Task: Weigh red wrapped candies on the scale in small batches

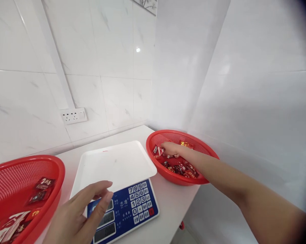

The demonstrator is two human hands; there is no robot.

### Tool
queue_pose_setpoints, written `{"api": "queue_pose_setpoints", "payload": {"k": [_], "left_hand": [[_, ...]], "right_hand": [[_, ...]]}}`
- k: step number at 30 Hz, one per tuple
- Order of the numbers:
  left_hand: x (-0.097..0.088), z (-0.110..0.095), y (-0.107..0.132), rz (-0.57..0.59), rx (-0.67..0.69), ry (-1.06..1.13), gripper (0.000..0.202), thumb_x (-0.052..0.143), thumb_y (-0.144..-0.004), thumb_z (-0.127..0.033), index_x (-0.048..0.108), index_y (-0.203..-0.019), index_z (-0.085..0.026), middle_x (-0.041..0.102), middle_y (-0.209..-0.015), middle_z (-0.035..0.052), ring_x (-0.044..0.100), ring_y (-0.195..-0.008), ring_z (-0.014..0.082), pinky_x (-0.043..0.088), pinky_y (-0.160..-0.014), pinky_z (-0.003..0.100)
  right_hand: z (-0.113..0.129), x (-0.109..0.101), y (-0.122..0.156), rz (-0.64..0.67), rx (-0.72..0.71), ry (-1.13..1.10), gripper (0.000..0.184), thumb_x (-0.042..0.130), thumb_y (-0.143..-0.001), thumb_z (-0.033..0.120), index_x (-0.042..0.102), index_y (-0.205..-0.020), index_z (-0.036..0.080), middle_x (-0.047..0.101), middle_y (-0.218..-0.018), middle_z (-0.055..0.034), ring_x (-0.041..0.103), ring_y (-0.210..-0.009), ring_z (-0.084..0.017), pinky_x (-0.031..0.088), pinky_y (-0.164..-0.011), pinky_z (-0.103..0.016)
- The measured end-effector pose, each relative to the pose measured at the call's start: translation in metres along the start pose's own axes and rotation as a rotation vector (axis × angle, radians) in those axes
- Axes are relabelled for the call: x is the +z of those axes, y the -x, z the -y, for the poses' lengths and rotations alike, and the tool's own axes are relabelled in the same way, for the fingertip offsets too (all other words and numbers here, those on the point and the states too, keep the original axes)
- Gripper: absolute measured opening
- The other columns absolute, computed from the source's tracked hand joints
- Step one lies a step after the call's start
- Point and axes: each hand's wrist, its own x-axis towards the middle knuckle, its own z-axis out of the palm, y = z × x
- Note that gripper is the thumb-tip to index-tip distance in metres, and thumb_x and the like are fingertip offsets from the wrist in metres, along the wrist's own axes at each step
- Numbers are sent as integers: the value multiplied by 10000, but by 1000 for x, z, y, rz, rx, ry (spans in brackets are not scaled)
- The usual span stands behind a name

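My left hand (88,206) hovers over the near left part of a digital scale (126,225), thumb and index finger apart, with nothing between them. The scale has a blue keypad panel, display windows and a flat white weighing pan (114,162) with no goods on it. Over on the right, my right hand (170,148) is down inside a red plastic basket (183,134). Its fingers are curled at a small red-and-white snack packet (160,151); the fingertips are partly hidden. More wrapped snacks (182,168) in red, dark and gold lie in that basket.
A second red basket (57,166) stands at the left, with several snack packets (42,189) inside. The white table (165,200) meets a tiled wall with a power socket (73,116) behind. A pale wall rises at the right; the table's edge slants down past the right basket.
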Motion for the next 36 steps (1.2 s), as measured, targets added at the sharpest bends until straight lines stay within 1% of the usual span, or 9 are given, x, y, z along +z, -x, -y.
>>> {"api": "queue_pose_setpoints", "payload": {"k": [3,5,9,13,17,20,25,32,36], "left_hand": [[4,-8,-6,123,-30,113,364,519,-751,-565,654,-923,-273,707,-911,5,662,-843,184,537,-572,215],[7,-14,-7,117,-64,182,360,478,-787,-550,639,-932,-262,688,-939,12,642,-875,178,526,-604,232],[15,-18,-7,82,-59,200,333,444,-820,-502,606,-955,-244,645,-972,21,582,-846,165,470,-608,252],[20,-7,-11,73,-45,172,340,441,-816,-516,526,-710,-204,537,-671,-22,449,-620,124,348,-522,238],[17,-2,-16,-26,-112,405,356,424,-827,-531,499,-730,-197,530,-672,-29,445,-631,119,352,-574,246],[16,-2,-18,-60,-109,550,344,449,-820,-529,511,-766,-195,572,-751,-12,499,-737,136,389,-675,261],[17,3,-20,-31,-166,491,432,456,-793,-577,400,-598,-196,425,-566,-49,403,-584,107,321,-559,238],[6,12,-21,179,-107,724,444,485,-804,-534,360,-556,-187,354,-542,-55,304,-554,90,258,-538,228],[0,16,-23,127,-102,674,442,505,-799,-522,371,-549,-183,398,-564,-45,353,-590,94,288,-564,220]], "right_hand": [[30,-3,-46,-18,-21,11,277,602,-745,318,580,-1004,223,676,-984,-64,616,-866,-247,453,-716,-325],[55,2,-57,14,-139,-77,293,614,-741,309,523,-1000,207,663,-964,-62,611,-857,-213,454,-716,-305],[109,28,-34,284,-364,-313,253,619,-748,262,454,-937,227,653,-785,13,613,-720,-152,455,-652,-270],[143,52,-11,390,-480,-444,233,644,-739,268,484,-902,225,617,-789,25,577,-706,-127,441,-644,-263],[149,67,-19,354,-399,-675,441,686,-713,386,475,-1065,223,602,-879,-10,571,-712,-127,452,-638,-274],[148,74,-24,457,-369,-756,323,615,-765,467,550,-907,185,605,-819,-26,581,-687,-129,450,-613,-270],[143,75,-16,503,-344,-792,367,632,-727,522,540,-650,175,564,-608,12,536,-564,-102,432,-585,-258],[134,57,-22,736,-412,-690,412,650,-692,565,559,-676,164,547,-563,30,515,-510,-89,421,-550,-249],[134,58,-30,629,-407,-743,435,542,-778,593,561,-704,165,596,-616,-4,542,-545,-96,415,-542,-242]]}}
